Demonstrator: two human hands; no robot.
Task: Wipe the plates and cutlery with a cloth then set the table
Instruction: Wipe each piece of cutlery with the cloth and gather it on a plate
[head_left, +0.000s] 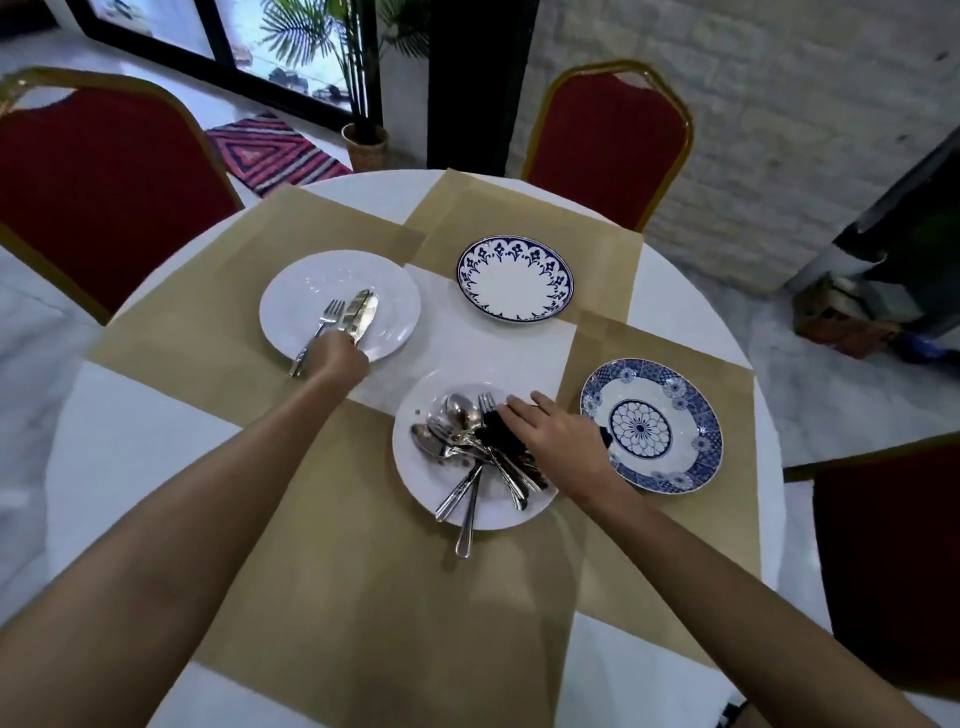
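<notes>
The cutlery pile (467, 441) lies on the near white plate (498, 514), with some handles overhanging its near rim. I see my right hand (558, 441) over the pile, fingers (522, 405) nearly straight, pressing a dark cloth (500, 435) onto the handles. My left hand (340, 358) is at the near rim of the far white plate (311, 280), fingers curled on the handle of the knife (363, 312). A fork (327, 317) lies beside the blade. Bare worktop (130, 441) shows between the plates and along the left edge.
</notes>
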